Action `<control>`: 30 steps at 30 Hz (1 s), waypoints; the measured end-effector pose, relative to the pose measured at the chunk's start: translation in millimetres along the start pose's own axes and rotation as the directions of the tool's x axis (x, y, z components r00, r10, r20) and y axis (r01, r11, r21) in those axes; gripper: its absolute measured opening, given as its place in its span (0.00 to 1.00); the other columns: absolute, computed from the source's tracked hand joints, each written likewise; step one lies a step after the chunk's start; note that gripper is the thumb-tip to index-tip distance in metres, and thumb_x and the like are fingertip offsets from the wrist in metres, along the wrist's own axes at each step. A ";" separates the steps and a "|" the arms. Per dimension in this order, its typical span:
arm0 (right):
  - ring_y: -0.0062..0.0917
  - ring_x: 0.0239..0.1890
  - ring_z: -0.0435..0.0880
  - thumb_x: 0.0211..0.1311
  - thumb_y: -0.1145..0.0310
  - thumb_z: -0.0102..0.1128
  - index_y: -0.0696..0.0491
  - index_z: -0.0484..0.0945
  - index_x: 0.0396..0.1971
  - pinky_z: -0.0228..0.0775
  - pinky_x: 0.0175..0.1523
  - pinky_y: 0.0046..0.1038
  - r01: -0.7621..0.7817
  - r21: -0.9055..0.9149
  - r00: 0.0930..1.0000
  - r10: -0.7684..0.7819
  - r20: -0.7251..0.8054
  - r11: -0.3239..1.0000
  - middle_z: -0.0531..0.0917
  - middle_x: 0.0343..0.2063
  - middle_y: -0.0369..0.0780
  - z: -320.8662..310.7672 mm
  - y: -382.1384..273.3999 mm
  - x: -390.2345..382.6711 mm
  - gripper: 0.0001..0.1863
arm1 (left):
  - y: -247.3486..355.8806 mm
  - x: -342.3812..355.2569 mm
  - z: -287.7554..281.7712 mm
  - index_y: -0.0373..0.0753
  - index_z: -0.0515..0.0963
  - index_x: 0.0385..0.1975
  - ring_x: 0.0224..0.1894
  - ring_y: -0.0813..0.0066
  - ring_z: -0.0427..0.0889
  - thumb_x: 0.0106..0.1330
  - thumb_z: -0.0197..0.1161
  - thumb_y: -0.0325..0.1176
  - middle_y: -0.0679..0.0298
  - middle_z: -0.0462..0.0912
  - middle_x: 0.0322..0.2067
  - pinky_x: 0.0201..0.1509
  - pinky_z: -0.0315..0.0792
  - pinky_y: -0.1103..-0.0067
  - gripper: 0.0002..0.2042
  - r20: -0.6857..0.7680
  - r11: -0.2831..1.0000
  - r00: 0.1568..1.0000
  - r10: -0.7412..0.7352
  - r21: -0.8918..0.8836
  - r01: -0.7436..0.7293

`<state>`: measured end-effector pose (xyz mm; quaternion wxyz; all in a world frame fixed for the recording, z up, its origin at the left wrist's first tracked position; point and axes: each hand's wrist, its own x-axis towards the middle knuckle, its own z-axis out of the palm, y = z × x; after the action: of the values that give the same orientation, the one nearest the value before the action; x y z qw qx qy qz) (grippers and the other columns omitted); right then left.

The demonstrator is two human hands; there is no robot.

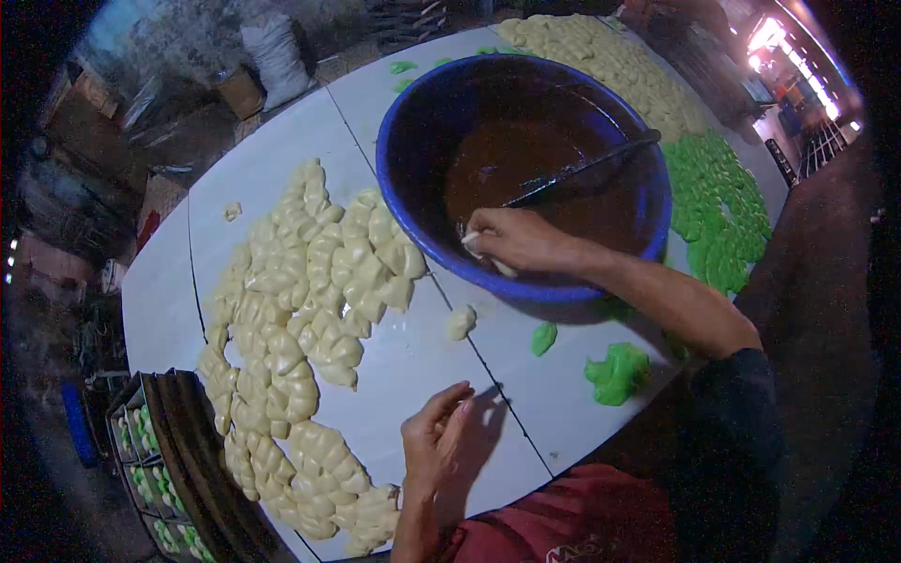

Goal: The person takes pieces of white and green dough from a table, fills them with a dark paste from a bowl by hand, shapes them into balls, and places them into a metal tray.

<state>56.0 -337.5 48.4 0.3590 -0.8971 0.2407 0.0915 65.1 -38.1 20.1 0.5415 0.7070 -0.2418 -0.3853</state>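
While the right grip [516, 237] clamps pale dough [504, 269] — jutting below — the left grip [434, 439] gapes.

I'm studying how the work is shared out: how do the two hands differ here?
The right hand is over the inside of the blue tub; the left hand is outside it, above the white table. The right hand grips a pale piece; the left hand holds nothing visible. Both are bare.
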 end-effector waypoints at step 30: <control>0.24 0.50 0.78 0.56 0.78 0.59 0.60 0.71 0.54 0.70 0.57 0.26 0.106 0.961 0.994 -0.027 -0.103 0.255 0.78 0.48 0.40 149.4 -31.2 -163.3 0.23 | -38.0 -5.9 5.5 0.28 0.73 0.55 0.44 0.74 0.80 0.71 0.56 0.39 0.59 0.81 0.45 0.51 0.73 0.78 0.21 0.190 0.710 0.978 -0.085 -0.678 0.193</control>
<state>-68.8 -155.3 13.8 0.8265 -0.5044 0.2201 -0.1185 54.3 -25.6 -15.1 0.7166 0.4398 -0.0646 -0.5374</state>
